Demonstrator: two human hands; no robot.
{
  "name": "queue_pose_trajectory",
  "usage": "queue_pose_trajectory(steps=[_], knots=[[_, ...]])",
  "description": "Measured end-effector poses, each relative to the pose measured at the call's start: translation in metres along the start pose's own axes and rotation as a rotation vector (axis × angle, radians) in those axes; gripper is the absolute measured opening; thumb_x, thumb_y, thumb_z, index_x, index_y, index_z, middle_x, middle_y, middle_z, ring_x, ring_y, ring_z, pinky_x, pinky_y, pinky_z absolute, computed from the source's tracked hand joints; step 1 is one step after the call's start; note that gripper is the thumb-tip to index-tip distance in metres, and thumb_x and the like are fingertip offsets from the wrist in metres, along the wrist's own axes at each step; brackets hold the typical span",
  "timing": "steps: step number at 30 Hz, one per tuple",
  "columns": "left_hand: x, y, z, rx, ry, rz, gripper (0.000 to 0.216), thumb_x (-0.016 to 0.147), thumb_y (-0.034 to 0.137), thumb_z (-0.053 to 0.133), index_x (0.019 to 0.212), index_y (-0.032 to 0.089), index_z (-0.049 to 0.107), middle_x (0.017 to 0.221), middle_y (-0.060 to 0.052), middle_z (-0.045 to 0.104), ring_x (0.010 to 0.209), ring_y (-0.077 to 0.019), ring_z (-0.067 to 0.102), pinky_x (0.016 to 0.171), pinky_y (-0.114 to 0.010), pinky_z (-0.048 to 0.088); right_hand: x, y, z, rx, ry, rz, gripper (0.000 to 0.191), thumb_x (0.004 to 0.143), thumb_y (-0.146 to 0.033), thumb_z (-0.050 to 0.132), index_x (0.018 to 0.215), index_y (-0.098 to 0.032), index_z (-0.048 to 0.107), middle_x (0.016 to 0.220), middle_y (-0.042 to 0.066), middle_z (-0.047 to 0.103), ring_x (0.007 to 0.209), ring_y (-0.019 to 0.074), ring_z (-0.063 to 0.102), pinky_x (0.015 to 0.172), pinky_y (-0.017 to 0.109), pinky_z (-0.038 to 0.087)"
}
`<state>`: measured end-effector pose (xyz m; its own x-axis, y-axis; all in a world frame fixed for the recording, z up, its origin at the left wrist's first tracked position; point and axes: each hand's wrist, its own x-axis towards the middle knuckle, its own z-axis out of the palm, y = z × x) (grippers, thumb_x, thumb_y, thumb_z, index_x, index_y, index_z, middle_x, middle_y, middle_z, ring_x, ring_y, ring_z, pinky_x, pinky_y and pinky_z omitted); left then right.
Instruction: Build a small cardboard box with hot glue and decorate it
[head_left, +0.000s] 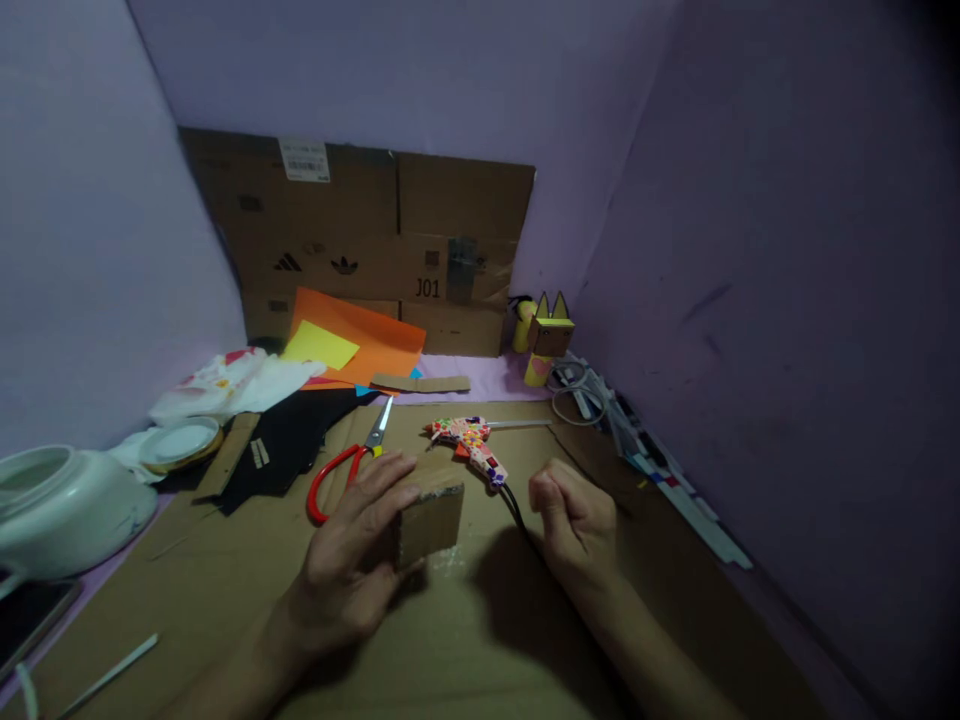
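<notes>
My left hand (352, 550) grips a small cardboard box piece (431, 520) standing on the cardboard sheet (525, 640), with fingers laid over its top and thumb side. My right hand (574, 520) rests just right of the piece as a loose fist; nothing shows in it. A glue gun (469, 440) with a colourful pattern lies just behind the piece, its black cord running between my hands. Red-handled scissors (349, 465) lie beside my left fingers.
A large flattened cardboard box (375, 240) leans on the back wall, with orange paper (367, 345) and yellow paper (319, 345) before it. A small cardboard animal figure (547, 340) stands at the back right. A white jar (60, 505), a lid (180, 443) and black fabric (292, 440) lie left.
</notes>
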<state>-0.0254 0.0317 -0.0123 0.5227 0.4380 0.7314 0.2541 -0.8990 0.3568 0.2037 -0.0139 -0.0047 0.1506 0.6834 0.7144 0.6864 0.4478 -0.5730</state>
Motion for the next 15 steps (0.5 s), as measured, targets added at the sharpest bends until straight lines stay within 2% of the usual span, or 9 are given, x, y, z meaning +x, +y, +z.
queue_pose_trajectory(steps=[3,7,9,12,15], knots=[[0.0,-0.005,-0.002,0.002,0.05,-0.105,0.063,0.07,0.009,0.066,0.128,0.023,0.043,0.134,-0.013,0.047,0.126,-0.03,0.042,0.106,-0.051,0.033,-0.002,-0.001,0.001,0.037,-0.026,0.034,0.044,0.093,-0.032,0.035,0.051,-0.021,0.042,0.048,-0.004,0.031,0.041,0.0107,0.034,0.044,0.026,0.023],[-0.001,-0.008,0.0,-0.081,0.102,-0.309,0.06,0.071,0.017,0.069,0.126,0.025,0.045,0.134,-0.011,0.049,0.125,-0.0296,0.044,0.104,-0.048,0.037,-0.005,-0.006,0.008,0.125,-0.129,0.069,0.049,0.093,-0.035,0.035,0.046,-0.02,0.035,0.045,-0.005,0.027,0.039,0.0092,0.031,0.041,0.024,0.022],[-0.001,-0.007,0.001,-0.122,0.102,-0.412,0.06,0.071,0.021,0.07,0.125,0.024,0.046,0.133,-0.011,0.049,0.123,-0.0293,0.047,0.1,-0.046,0.041,-0.005,-0.01,0.01,0.168,-0.214,0.082,0.046,0.092,-0.032,0.036,0.049,-0.019,0.04,0.046,-0.005,0.034,0.041,0.0094,0.037,0.041,0.022,0.027],[0.001,-0.003,0.001,-0.102,0.09,-0.532,0.06,0.068,0.026,0.072,0.123,0.02,0.049,0.127,-0.013,0.054,0.115,-0.0291,0.054,0.095,-0.044,0.046,-0.005,-0.013,0.012,0.245,-0.325,0.125,0.031,0.089,-0.025,0.043,0.062,-0.018,0.057,0.057,-0.001,0.054,0.052,0.0124,0.053,0.049,0.022,0.04],[0.004,0.002,-0.001,0.036,0.074,-0.53,0.059,0.065,0.031,0.073,0.118,0.016,0.052,0.12,-0.014,0.057,0.111,-0.0302,0.055,0.093,-0.046,0.046,-0.007,-0.01,0.015,0.361,-0.285,0.137,0.015,0.081,-0.02,0.057,0.072,-0.018,0.069,0.065,0.004,0.068,0.061,0.0159,0.063,0.057,0.025,0.047]])
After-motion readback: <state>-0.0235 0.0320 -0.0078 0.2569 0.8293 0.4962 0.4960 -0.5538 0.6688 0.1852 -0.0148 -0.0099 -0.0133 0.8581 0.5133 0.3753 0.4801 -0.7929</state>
